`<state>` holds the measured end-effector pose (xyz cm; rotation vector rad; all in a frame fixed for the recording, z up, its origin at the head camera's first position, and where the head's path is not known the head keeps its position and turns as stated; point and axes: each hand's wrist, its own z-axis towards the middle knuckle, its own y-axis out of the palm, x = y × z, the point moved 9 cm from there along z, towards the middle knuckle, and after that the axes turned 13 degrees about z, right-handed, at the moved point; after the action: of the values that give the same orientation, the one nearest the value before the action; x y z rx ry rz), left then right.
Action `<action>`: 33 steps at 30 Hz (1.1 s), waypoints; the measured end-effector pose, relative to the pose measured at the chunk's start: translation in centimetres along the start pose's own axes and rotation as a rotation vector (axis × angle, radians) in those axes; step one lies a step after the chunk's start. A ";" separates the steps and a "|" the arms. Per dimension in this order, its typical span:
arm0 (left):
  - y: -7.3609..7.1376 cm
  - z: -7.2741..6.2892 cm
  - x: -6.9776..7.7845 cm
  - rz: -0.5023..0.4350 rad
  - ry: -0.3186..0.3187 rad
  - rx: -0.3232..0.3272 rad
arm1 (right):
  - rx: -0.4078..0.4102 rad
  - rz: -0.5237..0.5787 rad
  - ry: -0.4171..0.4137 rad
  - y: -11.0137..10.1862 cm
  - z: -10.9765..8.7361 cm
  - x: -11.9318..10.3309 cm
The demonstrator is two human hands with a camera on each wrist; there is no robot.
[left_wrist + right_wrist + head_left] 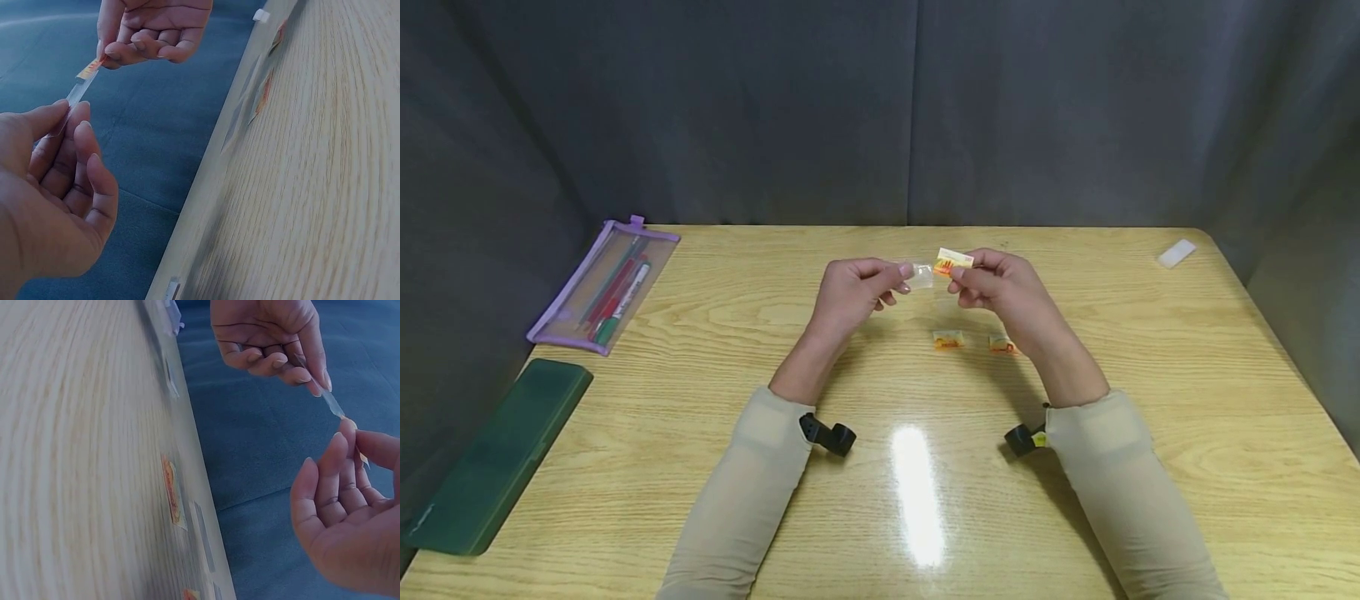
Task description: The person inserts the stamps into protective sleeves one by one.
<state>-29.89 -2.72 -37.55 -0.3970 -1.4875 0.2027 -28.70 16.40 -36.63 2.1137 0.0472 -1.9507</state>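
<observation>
Between finger and thumb, my left hand [853,290] pinches a small clear plastic piece [921,277] by its left end. My right hand [1011,287] pinches a small yellow and orange printed slip [953,261] at its right side. Slip and plastic meet edge to edge in the head view, held up over the far half of the table. In the left wrist view the plastic [80,89] runs up to the slip [90,69] as one slanting line. Two similar printed slips, one on the left [948,340] and one on the right [1002,345], lie on the table below the hands.
At the left of the wooden table [1150,500] lie a purple-edged mesh pouch [567,312] with pens inside and a dark green case [501,454]. A small white block [1176,253] is at the far right corner. Dark curtains [737,117] hang behind the table.
</observation>
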 end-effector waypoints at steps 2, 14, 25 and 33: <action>0.0 0.0 0.0 -0.006 0.002 0.002 | 0.000 0.012 0.003 0.0 0.0 0.0; 0.3 0.1 0.1 -0.033 0.006 -0.010 | 0.024 0.043 0.007 -0.1 0.1 0.2; -0.1 0.0 0.0 -0.077 0.011 0.013 | 0.014 0.050 0.019 0.4 0.1 0.5; -0.3 0.1 0.1 -0.106 0.006 0.026 | 0.014 0.052 0.030 0.5 0.0 0.6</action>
<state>-29.99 -2.93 -37.39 -0.2974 -1.4944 0.1364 -28.52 15.82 -37.17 2.1317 -0.0152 -1.8953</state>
